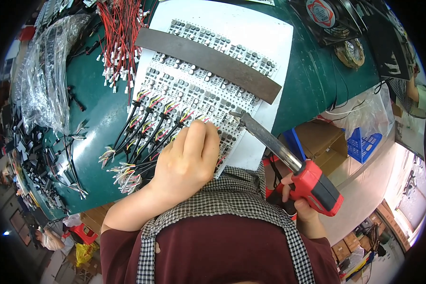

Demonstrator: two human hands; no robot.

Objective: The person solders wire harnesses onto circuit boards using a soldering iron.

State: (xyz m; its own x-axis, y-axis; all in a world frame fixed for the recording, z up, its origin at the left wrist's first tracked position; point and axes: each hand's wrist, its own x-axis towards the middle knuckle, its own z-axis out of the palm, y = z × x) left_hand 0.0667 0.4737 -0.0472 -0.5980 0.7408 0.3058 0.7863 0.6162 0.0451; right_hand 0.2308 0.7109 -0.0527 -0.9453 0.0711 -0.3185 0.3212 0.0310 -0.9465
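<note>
My right hand [307, 212] grips a soldering gun [317, 188] with a red and black body and a long metal barrel. Its tip rests over the right side of a panel of white circuit boards [180, 84]. My left hand [187, 154] is closed low on the panel. Coloured leads show just past its fingers, so it appears to pinch a black cable, though the fingertips are hidden. Left of that hand, several black cables [136, 130] run side by side, their red, yellow and green leads meeting the boards. A dark flat strip [208, 61] lies across the panel's upper part.
A white sheet [274, 42] lies under the panel on the green table [92, 182]. Red and black wires [120, 38] with white plugs sit at the back left, beside plastic-wrapped parts [47, 75]. A fan [333, 16] stands back right; a cardboard box [322, 142] sits below the table's right edge.
</note>
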